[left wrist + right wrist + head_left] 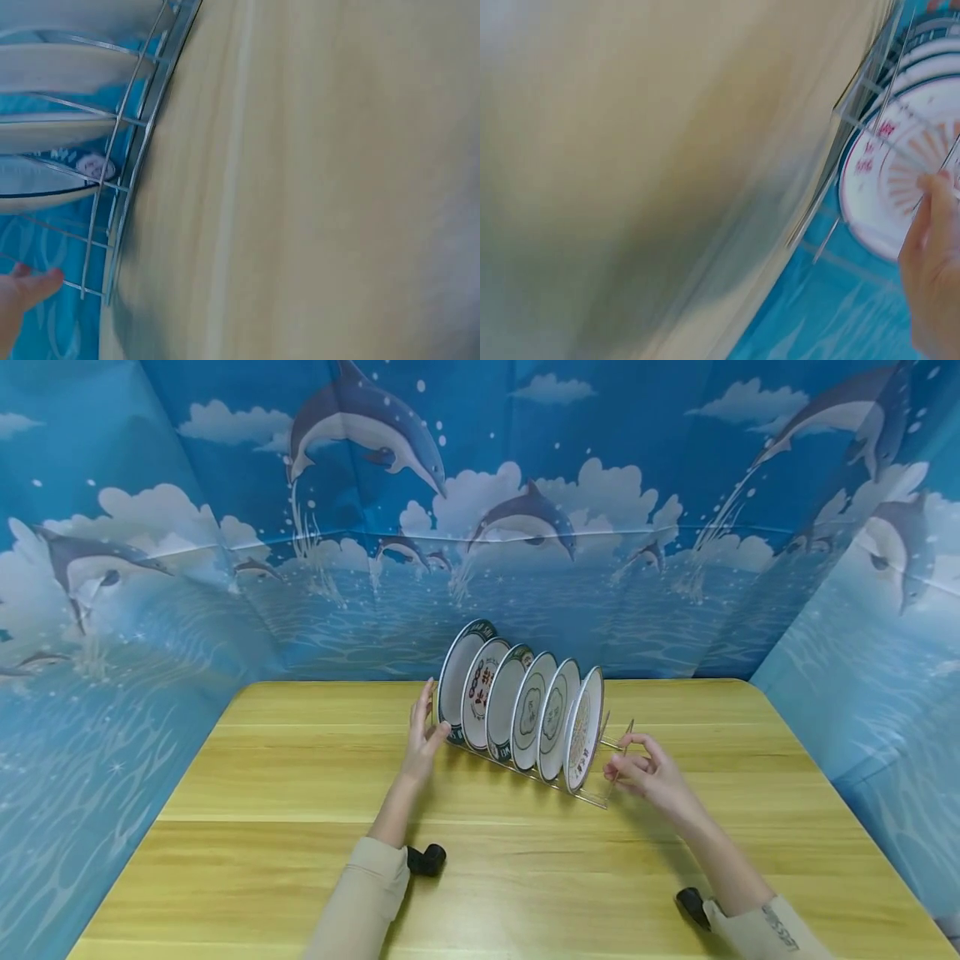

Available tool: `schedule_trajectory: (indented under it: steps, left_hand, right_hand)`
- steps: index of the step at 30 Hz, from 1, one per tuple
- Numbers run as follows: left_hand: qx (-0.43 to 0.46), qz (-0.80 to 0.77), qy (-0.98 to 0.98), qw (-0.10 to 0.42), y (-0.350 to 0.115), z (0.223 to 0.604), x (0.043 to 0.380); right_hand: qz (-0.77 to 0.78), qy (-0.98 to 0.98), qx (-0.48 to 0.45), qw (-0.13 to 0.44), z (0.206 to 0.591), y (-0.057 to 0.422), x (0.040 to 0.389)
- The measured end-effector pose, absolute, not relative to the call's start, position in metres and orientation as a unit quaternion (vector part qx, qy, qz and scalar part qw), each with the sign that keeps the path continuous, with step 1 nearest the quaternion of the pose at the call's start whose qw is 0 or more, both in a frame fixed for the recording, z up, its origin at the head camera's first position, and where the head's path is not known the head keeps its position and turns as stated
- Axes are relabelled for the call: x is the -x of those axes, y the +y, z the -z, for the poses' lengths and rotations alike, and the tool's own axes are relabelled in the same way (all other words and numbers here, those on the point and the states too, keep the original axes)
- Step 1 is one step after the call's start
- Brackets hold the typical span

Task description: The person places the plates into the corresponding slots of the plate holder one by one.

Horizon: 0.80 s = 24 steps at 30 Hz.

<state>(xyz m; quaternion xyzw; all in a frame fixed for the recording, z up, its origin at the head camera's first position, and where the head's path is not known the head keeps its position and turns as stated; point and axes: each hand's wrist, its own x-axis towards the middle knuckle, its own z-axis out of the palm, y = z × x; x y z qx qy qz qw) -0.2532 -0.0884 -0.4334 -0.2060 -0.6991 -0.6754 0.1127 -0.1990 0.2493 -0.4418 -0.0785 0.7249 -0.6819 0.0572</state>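
A metal wire dish rack (592, 800) stands slanted at the back of the table, its right end nearer the person. Several round patterned plates lean upright in it, from a green-rimmed one (459, 681) at the left to one with red lettering (583, 731) at the right. My left hand (420, 747) grips the rack's left end, thumb in front beside the leftmost plate; the left wrist view shows its fingertips (49, 281) at the end wires. At the other end, my right hand (648, 777) pinches the upright end wire between thumb and fingers, overlapping the outermost plate (866, 180) in the right wrist view.
The wooden table (480, 893) reaches forward to a blue curtain (352, 635) printed with dolphins, which hangs right behind the rack. More curtain closes in both sides. Black wrist devices (426, 860) sit at the two sleeve cuffs.
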Motion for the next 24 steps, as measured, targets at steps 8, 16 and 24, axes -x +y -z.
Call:
schedule_trajectory:
  steps: [8, 16, 24]
  left_hand:
    - [0.216, 0.677, -0.695, 0.108, -0.097, 0.434, 0.271]
    - [0.178, 0.675, -0.691, 0.188, -0.09, 0.432, 0.257]
    - [0.157, 0.622, -0.654, 0.401, -0.048, 0.425, 0.217]
  right_hand:
    - [0.707, 0.704, 0.036, 0.055, 0.44, 0.222, 0.182]
    - [0.691, 0.716, 0.076, 0.061, 0.437, 0.229, 0.187]
    - [0.552, 0.829, 0.079, -0.049, 0.427, 0.255, 0.202]
